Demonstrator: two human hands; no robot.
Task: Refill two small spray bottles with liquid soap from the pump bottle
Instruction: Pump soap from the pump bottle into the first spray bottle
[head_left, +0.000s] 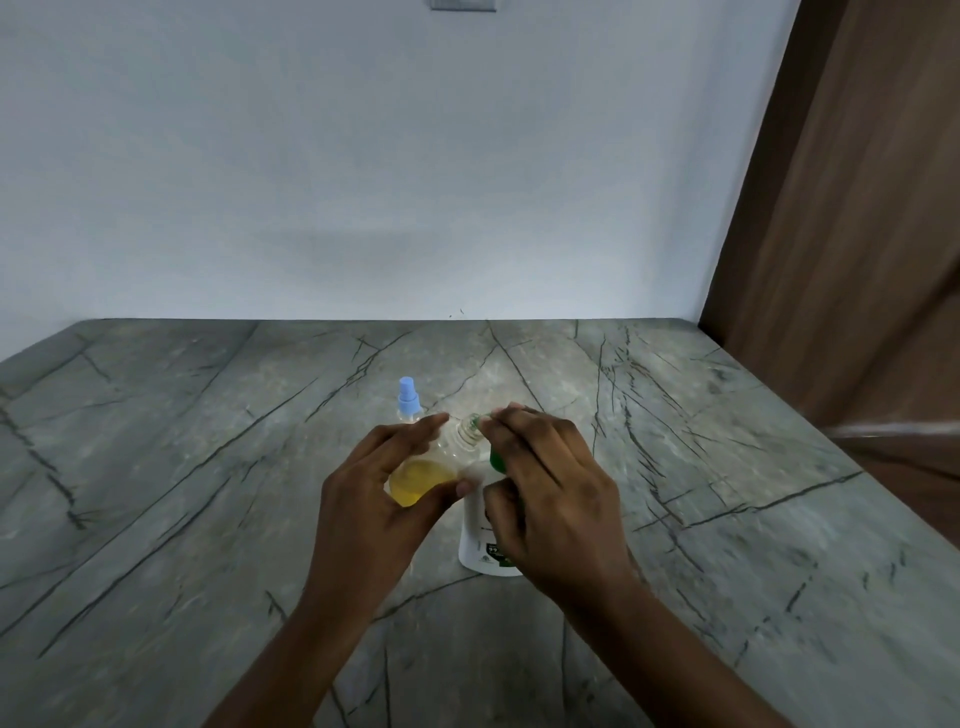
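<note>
Setting: a grey stone counter (208, 467) with dark veins, set against a plain white wall (363, 156); a brown wooden panel (857, 234) stands at the right.
Left hand (371, 496): wrapped around a small clear bottle (431, 475), which it holds above the counter, tilted so that its open neck points up and to the right.
Small clear bottle: uncapped, with yellow liquid filling its lower part.
Right hand (545, 478): fingers curled around a green part (497, 461); the fingertips sit just beside the bottle's neck. What the green part belongs to is hidden by the hand.
Pump bottle (485, 540): white with a dark label, standing on the counter under the right hand, which hides its top.
2nd spray bottle (409, 402): clear, with a pale blue spray cap on, standing upright on the counter just behind the left hand.
</note>
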